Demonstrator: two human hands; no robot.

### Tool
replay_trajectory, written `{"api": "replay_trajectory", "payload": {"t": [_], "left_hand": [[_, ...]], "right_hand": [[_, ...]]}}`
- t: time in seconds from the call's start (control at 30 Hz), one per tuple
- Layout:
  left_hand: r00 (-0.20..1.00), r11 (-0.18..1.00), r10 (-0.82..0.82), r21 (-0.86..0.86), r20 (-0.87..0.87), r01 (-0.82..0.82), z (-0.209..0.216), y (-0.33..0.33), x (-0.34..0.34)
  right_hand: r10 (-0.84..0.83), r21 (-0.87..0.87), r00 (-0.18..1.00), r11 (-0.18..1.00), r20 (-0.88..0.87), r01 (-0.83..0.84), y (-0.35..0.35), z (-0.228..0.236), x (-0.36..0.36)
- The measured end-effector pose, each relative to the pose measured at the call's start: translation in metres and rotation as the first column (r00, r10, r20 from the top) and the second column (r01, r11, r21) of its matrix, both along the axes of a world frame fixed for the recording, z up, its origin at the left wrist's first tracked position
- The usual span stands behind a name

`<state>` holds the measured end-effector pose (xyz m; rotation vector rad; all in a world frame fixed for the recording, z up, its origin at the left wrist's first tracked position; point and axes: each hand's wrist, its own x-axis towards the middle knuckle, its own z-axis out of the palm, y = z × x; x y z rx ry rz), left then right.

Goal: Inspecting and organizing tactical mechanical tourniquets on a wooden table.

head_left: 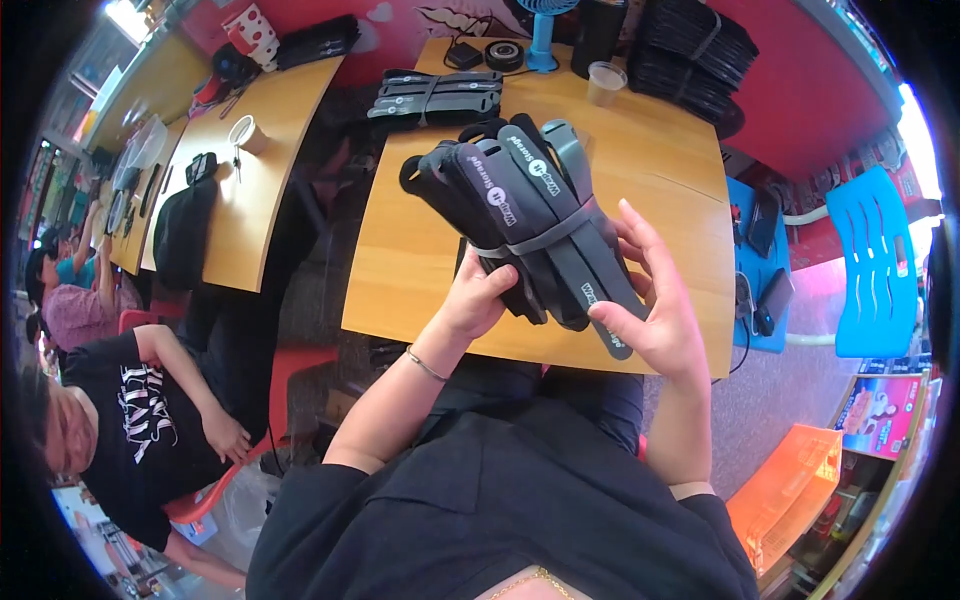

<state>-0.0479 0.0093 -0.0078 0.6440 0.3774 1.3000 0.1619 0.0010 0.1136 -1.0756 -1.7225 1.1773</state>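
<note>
I hold a thick bundle of black and grey storage straps (528,205) above the wooden table, tilted. A grey band (548,232) wraps around its middle, and pale lettering runs along the straps. My left hand (484,290) grips the lower left side, thumb on top near the band, other fingers hidden underneath. On the right side my right hand (655,305) cups the bundle, thumb against the end of a grey strap and fingers along the edge. A similar banded stack of straps (432,98) lies flat at the table's far left.
Along the table's (400,270) back stand a blue fan (541,35), a clear cup (606,82) and a large pile of black straps (690,50). Blue chairs (872,265) and an orange crate (785,490) are to the right. A seated person (150,420) is at left.
</note>
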Motion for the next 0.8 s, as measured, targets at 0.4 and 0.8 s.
{"api": "replay_trajectory", "payload": {"t": [0.4, 0.8], "left_hand": [[0.991, 0.988, 0.074, -0.128, -0.107, -0.087, 0.016, -0.003, 0.001], [0.966, 0.966, 0.094, -0.211, -0.240, -0.147, 0.020, -0.005, -0.004]], "right_hand": [[-0.017, -0.190, 0.996, 0.982, -0.092, -0.001, 0.008, -0.018, 0.008], [0.007, -0.326, 0.981, 0.943, -0.192, -0.071, 0.010, -0.037, 0.007]]}}
